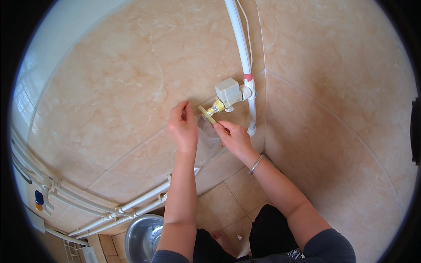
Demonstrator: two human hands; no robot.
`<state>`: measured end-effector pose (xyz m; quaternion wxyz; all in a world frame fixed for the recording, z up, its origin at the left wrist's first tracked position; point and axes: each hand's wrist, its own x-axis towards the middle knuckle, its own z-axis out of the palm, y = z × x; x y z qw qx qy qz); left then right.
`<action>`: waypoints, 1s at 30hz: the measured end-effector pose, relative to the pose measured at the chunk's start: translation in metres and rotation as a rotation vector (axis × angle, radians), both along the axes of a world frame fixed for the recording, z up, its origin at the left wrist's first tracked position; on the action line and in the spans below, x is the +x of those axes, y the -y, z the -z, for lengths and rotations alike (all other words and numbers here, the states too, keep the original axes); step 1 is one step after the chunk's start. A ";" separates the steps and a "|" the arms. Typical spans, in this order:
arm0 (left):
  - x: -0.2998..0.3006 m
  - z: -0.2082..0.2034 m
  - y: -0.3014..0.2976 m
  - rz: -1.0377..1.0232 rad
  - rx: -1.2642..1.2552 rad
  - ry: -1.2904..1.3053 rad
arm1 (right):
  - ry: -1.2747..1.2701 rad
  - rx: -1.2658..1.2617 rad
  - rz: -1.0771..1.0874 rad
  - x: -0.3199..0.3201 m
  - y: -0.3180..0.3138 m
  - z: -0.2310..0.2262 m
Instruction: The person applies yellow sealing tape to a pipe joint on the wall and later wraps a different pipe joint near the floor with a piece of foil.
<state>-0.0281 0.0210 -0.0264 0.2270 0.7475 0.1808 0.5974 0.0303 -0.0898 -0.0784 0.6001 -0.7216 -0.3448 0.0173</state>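
Pale yellow, a thin ring (206, 114) sits at eight o'clock from the yellow pipe end (217, 105). The right hand (236, 139) pinches it. The left hand (183, 129) pinches too, on what I can't tell. Working the ring there seems the step; next needs steady hands.

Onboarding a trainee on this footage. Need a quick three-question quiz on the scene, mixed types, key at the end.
1. Multiple choice. The right hand grips: A) a wrench; B) a flat yellowish piece; C) a sponge.
2. True or false: a metal basin is to the left of the person's legs.
3. What colour is the short band on the white pipe, above the boxy fitting?

Key: 1. B. 2. True. 3. Pinkish red.
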 end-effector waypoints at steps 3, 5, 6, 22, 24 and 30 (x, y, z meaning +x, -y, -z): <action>-0.011 -0.004 0.015 0.006 0.331 -0.087 | -0.016 -0.007 -0.010 0.003 0.000 0.003; -0.011 -0.001 0.018 0.055 0.495 -0.126 | -0.016 0.006 0.004 0.002 0.000 0.002; -0.008 0.003 0.017 0.082 0.507 -0.131 | -0.017 0.014 0.007 0.000 -0.001 0.001; -0.007 -0.008 0.003 0.328 0.277 -0.474 | 0.033 0.008 0.006 0.005 -0.002 0.002; -0.008 -0.010 0.005 0.320 0.310 -0.494 | 0.044 -0.010 0.018 0.006 -0.003 0.001; -0.007 -0.010 0.002 0.307 0.295 -0.536 | 0.083 0.067 -0.011 0.013 -0.009 0.005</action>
